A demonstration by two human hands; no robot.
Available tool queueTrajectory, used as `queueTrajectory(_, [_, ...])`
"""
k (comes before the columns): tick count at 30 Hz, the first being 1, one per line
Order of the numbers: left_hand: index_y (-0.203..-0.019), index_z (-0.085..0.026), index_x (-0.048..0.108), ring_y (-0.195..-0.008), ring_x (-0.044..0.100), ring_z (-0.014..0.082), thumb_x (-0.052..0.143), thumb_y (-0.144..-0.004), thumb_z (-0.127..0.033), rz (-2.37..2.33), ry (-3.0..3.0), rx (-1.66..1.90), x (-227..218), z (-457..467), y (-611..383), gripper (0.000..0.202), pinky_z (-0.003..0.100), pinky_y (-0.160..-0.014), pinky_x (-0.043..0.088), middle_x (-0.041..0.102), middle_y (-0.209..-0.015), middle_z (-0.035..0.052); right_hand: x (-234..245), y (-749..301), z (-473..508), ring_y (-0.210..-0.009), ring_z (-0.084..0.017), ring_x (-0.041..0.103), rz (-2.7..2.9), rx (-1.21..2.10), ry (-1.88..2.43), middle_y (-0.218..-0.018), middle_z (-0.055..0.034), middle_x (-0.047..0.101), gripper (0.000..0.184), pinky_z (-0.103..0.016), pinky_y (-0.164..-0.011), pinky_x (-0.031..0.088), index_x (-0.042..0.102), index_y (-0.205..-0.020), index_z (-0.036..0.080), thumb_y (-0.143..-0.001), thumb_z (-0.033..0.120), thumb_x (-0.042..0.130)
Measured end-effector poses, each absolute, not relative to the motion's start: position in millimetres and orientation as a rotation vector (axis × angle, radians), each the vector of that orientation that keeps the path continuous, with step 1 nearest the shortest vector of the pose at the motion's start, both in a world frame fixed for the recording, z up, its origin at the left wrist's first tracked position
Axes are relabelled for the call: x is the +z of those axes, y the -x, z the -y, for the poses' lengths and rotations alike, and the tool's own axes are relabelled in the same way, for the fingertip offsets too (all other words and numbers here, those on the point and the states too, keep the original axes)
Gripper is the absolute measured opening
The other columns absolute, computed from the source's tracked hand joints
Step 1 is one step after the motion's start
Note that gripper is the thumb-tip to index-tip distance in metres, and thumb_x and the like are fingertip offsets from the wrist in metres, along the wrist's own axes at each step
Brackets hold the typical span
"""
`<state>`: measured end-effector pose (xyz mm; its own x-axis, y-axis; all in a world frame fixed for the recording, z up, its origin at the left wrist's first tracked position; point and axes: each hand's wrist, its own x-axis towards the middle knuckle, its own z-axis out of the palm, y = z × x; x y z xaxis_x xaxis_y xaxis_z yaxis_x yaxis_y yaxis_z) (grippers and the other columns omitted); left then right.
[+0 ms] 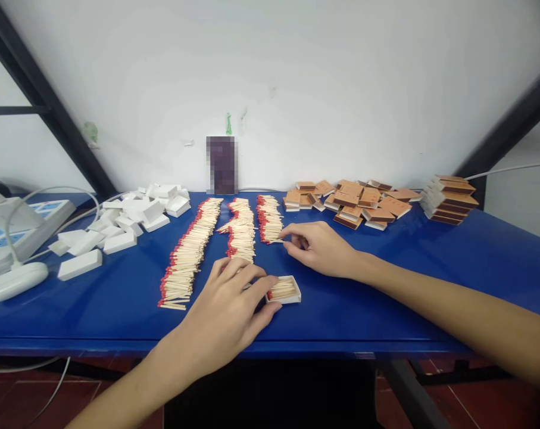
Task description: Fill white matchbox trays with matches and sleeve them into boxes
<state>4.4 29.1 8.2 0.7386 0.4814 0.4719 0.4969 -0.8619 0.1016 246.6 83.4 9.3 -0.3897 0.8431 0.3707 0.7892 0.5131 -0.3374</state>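
A small white tray (292, 296) partly filled with red-tipped matches lies on the blue table (386, 286). My left hand (229, 310) rests beside it, thumb and fingers touching its left end. My right hand (317, 247) reaches to the near end of the right row of matches (268, 217), fingertips pinched on a few sticks. Two more rows of matches (189, 253) (240, 229) lie to the left.
A heap of empty white trays (127, 223) lies at the back left. Orange matchbox sleeves (359, 202) are piled at the back right, with a stack (448, 199) further right. A white power strip (24, 223) and cables lie at the far left.
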Motion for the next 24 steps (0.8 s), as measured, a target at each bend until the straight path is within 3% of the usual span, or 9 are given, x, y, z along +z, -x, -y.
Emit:
queueTrajectory(9, [-0.115, -0.017, 0.063, -0.102, 0.056, 0.0244, 0.058, -0.096, -0.019, 0.739, 2.870, -0.848, 6.9, -28.0, -3.6, 0.019, 0.041, -0.092, 0.041, 0.065, -0.109, 0.0074, 7.8, -245.6, -84.6, -0.062, -0.013, 0.051, 2.300, 0.122, 1.382, -0.071, 0.0007, 0.060, 0.025, -0.025, -0.060, 0.033, 0.069, -0.108, 0.016, -0.087, 0.020, 0.058])
queueTrajectory(18, [-0.102, -0.018, 0.067, -0.095, 0.061, 0.0231, 0.055, -0.099, -0.029, 0.724, 2.904, -0.799, 9.7, -27.9, -6.2, 0.016, 0.042, -0.090, 0.041, 0.068, -0.096, 0.0052, 7.2, -244.8, -84.6, -0.064, -0.013, 0.051, 2.339, 0.102, 1.378, -0.073, -0.0003, 0.060, 0.021, -0.026, -0.062, 0.035, 0.069, -0.103, 0.016, -0.087, 0.019, 0.056])
queueTrajectory(24, [-0.100, -0.017, 0.066, -0.096, 0.060, 0.0228, 0.054, -0.100, -0.027, 0.708, 2.919, -0.781, 9.2, -27.9, -5.4, 0.016, 0.042, -0.090, 0.040, 0.068, -0.098, 0.0056, 5.2, -246.1, -86.3, -0.065, -0.013, 0.051, 2.352, 0.086, 1.367, -0.074, -0.0007, 0.060, 0.021, -0.025, -0.062, 0.034, 0.069, -0.104, 0.016, -0.088, 0.018, 0.056])
